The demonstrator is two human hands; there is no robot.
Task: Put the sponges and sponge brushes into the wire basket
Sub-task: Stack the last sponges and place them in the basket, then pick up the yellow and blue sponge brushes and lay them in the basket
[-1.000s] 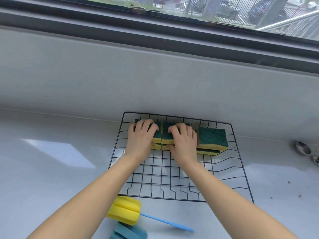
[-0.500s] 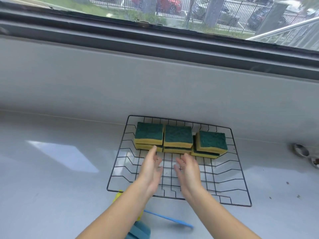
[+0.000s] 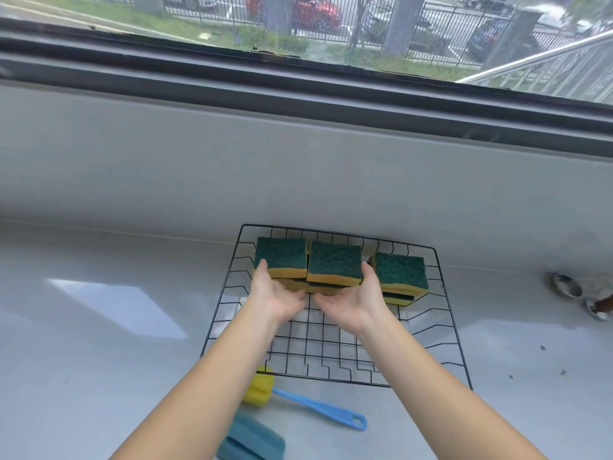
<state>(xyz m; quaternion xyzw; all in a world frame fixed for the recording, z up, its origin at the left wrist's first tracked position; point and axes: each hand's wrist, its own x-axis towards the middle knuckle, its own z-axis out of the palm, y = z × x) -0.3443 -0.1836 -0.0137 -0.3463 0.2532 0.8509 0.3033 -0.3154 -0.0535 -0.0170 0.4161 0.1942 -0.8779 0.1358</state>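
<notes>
Currently the person's left hand (image 3: 275, 292) and right hand (image 3: 351, 300) reach into the far half of a black wire basket (image 3: 219, 313). They lie loosely open and cupped, palms turned up and inward. Each thumb stands against an outer side of two neighbouring stacks of green-topped yellow sponges, the left stack (image 3: 281, 257) and the middle stack (image 3: 334, 262). The fingers point toward each other along the near face of the lower sponges. Neither hand closes round a sponge, and they seem to be nudging the two stacks together.

A third stack (image 3: 401, 272) sits just beside the right hand, slightly askew, its upper sponge overhanging the lower one. All three stacks line the basket's back edge, close to the grey wall under a window (image 3: 331, 34). The near half of the basket holds nothing.

On the grey tabletop (image 3: 99, 343), just outside the basket's near rim, lies a yellow sponge brush (image 3: 261, 386) with a blue handle. Nearer the person lies a teal sponge brush (image 3: 253, 439), partly hidden by the left arm.

By my reading, the sponges are done and only being tidied. The next move calls for drawing a hand back over the near rim, grasping a brush by its handle or head, and laying it in the basket's free half.
</notes>
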